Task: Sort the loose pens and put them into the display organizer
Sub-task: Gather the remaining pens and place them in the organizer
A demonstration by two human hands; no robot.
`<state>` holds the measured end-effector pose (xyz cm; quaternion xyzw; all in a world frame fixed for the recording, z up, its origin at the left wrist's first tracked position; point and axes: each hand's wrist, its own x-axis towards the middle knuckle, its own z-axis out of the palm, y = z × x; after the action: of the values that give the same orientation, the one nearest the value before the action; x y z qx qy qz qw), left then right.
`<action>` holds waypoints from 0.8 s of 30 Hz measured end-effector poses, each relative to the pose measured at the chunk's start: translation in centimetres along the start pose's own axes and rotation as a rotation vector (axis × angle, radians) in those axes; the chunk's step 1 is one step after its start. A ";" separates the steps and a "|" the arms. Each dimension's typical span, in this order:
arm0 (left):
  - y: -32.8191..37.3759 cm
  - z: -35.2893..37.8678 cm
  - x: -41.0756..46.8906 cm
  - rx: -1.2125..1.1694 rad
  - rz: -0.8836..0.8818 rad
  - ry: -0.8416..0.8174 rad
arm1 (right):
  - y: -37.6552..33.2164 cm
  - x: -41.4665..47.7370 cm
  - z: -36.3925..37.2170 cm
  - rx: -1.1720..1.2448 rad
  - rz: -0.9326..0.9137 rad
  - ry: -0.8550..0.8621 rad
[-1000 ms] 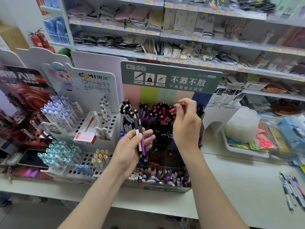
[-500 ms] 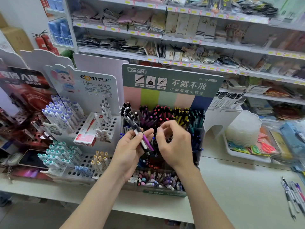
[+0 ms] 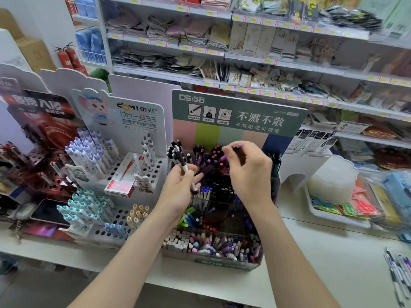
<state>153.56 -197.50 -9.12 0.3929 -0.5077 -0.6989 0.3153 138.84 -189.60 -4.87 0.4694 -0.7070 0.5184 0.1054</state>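
The tiered display organizer point(image 3: 224, 262) with a green header card stands on the counter, its rows packed with pens sorted by cap colour. My left hand point(image 3: 178, 192) grips a black-and-white pen point(image 3: 185, 168) in front of the organizer's left columns. My right hand point(image 3: 249, 172) is raised over the upper middle rows and pinches a purple-capped pen point(image 3: 236, 147) at its top end, above the purple and pink pens. The lower part of that pen is hidden behind my fingers.
A white pegboard pen stand point(image 3: 124, 181) with blue, teal and yellow pens sits to the left, with a red-and-white box point(image 3: 121, 184) on it. Loose pens point(image 3: 398, 272) lie at the counter's right edge. A white tray point(image 3: 335, 215) with plastic containers stands at right.
My right hand took the purple pen from my left hand's bundle and lifted it to the upper rows. My left hand now holds one black-and-white pen.
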 end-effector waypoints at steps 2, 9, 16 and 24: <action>0.6 0.8 0.7 -0.006 -0.039 -0.028 | 0.7 0.8 1.1 -0.054 -0.104 -0.120; 2.1 1.5 2.1 -0.037 -0.029 -0.003 | 1.5 3.4 1.7 -0.162 -0.034 -0.363; 2.8 -0.2 1.4 0.030 0.026 -0.016 | 2.7 3.1 4.1 -0.291 -0.089 -0.243; 1.9 -2.2 0.2 0.104 0.139 0.112 | 2.6 0.0 4.5 -0.393 -0.202 -0.109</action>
<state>155.41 -199.24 -7.74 0.4110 -0.5507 -0.6252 0.3699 138.39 -193.28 -8.52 0.5357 -0.7483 0.3313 0.2080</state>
